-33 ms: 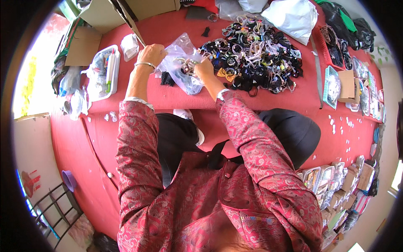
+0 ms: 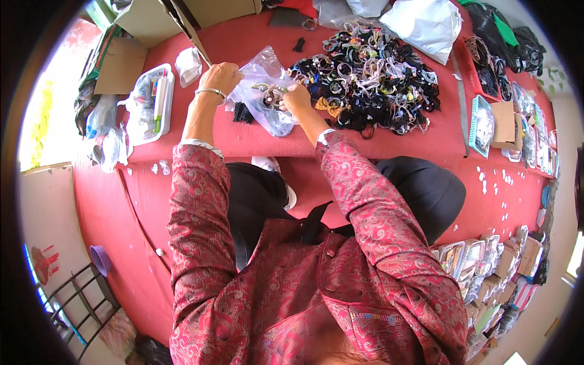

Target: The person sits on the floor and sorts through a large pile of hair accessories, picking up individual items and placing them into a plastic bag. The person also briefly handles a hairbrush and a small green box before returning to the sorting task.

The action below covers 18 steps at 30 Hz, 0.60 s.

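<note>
My left hand (image 2: pixel 220 79), with a bangle on the wrist, is closed on the edge of a clear plastic bag (image 2: pixel 277 123). The bag spreads to the right of that hand, crumpled and see-through. My right hand (image 2: pixel 297 99) is closed around a small bunch of light-coloured hair ties (image 2: pixel 266 92) at the bag. Whether the bunch lies inside the bag or in front of it, I cannot tell. Right of my right hand is a big heap of hair ties (image 2: pixel 371 79), mostly black, with pink, white and yellow ones among them. A black bundle (image 2: pixel 243 113) lies under the bag's left side.
At the left stands a white tray (image 2: pixel 169 100) with bagged goods, near a crumpled white bag (image 2: pixel 189 66). Cardboard boxes (image 2: pixel 222 11) rise at the back. A large white bag (image 2: pixel 423 27) lies behind the heap. Red (image 2: pixel 473 70) and teal baskets (image 2: pixel 477 131) sit at the right.
My right hand has shifted very slightly, and the hair ties beside its fingers show more plainly. My left hand stays in place on the bag.
</note>
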Tool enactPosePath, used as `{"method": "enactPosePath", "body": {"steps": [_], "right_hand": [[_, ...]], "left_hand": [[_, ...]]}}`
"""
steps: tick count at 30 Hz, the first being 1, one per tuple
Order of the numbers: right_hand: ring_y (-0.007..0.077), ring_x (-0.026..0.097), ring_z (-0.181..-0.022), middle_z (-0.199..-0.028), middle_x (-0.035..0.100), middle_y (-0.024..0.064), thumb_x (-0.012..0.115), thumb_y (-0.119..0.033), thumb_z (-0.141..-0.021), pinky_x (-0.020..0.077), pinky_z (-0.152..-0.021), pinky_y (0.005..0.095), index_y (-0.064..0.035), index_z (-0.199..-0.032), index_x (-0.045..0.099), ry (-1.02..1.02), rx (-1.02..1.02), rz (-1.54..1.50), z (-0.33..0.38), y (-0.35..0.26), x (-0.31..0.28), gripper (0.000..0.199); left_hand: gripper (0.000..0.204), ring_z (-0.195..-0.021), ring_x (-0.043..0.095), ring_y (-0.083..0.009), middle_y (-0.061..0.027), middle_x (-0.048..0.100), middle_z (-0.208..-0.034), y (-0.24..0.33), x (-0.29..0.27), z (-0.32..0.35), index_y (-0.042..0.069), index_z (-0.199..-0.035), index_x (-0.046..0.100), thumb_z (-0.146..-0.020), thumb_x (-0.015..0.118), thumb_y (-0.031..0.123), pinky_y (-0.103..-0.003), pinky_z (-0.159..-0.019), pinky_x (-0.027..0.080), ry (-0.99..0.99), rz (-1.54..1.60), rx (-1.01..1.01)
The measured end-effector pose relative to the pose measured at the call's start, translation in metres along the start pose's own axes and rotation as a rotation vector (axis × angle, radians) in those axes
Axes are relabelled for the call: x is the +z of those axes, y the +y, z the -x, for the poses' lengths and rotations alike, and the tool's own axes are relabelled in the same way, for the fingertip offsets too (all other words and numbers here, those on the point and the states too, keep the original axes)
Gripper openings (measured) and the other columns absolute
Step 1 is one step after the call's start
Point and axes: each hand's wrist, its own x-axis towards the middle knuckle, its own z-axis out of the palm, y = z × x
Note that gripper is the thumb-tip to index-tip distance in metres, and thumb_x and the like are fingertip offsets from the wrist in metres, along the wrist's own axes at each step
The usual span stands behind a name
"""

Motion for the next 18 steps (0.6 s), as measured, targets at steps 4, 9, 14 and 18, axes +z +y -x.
{"method": "enactPosePath", "body": {"steps": [4, 9, 14, 18], "right_hand": [[0.0322, 0.06, -0.081, -0.092, 0.06, 0.0204, 0.052, -0.009, -0.071, 0.0481, -0.073, 0.0367, 0.0006, -0.106, 0.053, -0.193, -0.497, 0.211, 0.01, 0.011, -0.008, 0.036], [0.0331, 0.046, -0.11, -0.121, 0.045, 0.024, 0.048, -0.011, -0.072, 0.0376, -0.09, 0.037, -0.0009, -0.121, 0.042, -0.559, -0.346, 0.407, 0.033, -0.033, -0.022, 0.05], [0.0357, 0.054, -0.09, -0.095, 0.056, 0.0226, 0.045, -0.02, -0.081, 0.042, -0.077, 0.0409, -0.002, -0.105, 0.051, -0.694, -0.513, 0.322, 0.036, -0.034, -0.039, 0.03], [0.0342, 0.054, -0.067, -0.066, 0.052, 0.0174, 0.043, -0.018, -0.082, 0.0405, -0.062, 0.0444, -0.0022, -0.072, 0.051, -0.821, -0.747, 0.408, 0.063, -0.063, -0.051, 0.02]], "left_hand": [[0.022, -0.079, 0.058, -0.0358, -0.0188, 0.06, -0.079, 0.012, 0.004, -0.007, 0.004, -0.08, 0.062, -0.071, 0.056, 0.024, -0.042, -0.07, 0.046, -0.077, 0.01, 0.016], [0.017, -0.08, 0.059, -0.0337, -0.0168, 0.061, -0.079, -0.001, 0.005, -0.002, 0.007, -0.078, 0.062, -0.069, 0.057, 0.02, -0.042, -0.072, 0.046, -0.09, -0.095, 0.103], [0.02, -0.085, 0.06, -0.0314, -0.0114, 0.064, -0.085, -0.007, 0.003, -0.008, 0.015, -0.084, 0.063, -0.076, 0.046, 0.022, -0.046, -0.076, 0.044, -0.005, -0.193, -0.022], [0.021, -0.096, 0.058, -0.0263, -0.0055, 0.064, -0.093, -0.005, -0.001, 0.0, 0.021, -0.092, 0.064, -0.079, 0.048, 0.019, -0.05, -0.085, 0.037, 0.034, -0.189, -0.109]]}}
